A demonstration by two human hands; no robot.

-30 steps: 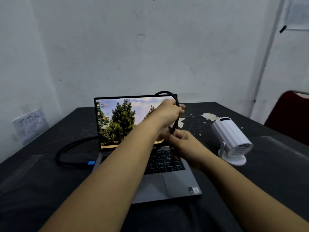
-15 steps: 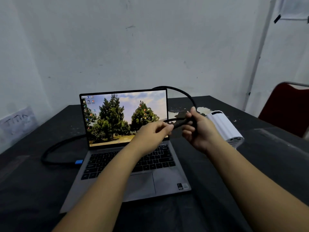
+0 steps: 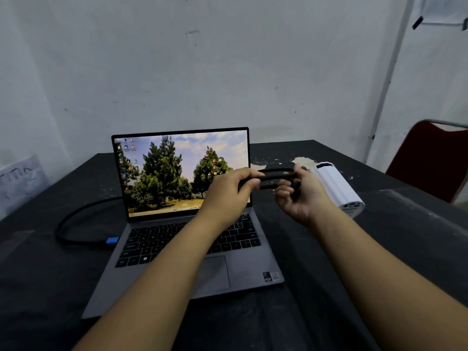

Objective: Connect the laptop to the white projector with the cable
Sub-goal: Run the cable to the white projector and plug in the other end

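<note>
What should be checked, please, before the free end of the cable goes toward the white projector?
1. Cable held by both hands: ok, left hand and right hand both grip it.
2. Other end at the laptop: ok as far as visible, the blue plug sits at its left edge; full seating cannot tell.
3. Free plug orientation: cannot tell, it is hidden in the right hand.
4. White projector within reach: ok, just beyond the right hand.
5. Projector port visible: cannot tell, the rear face is blurred.
6. Laptop on: ok, the screen shows a desktop.
</note>
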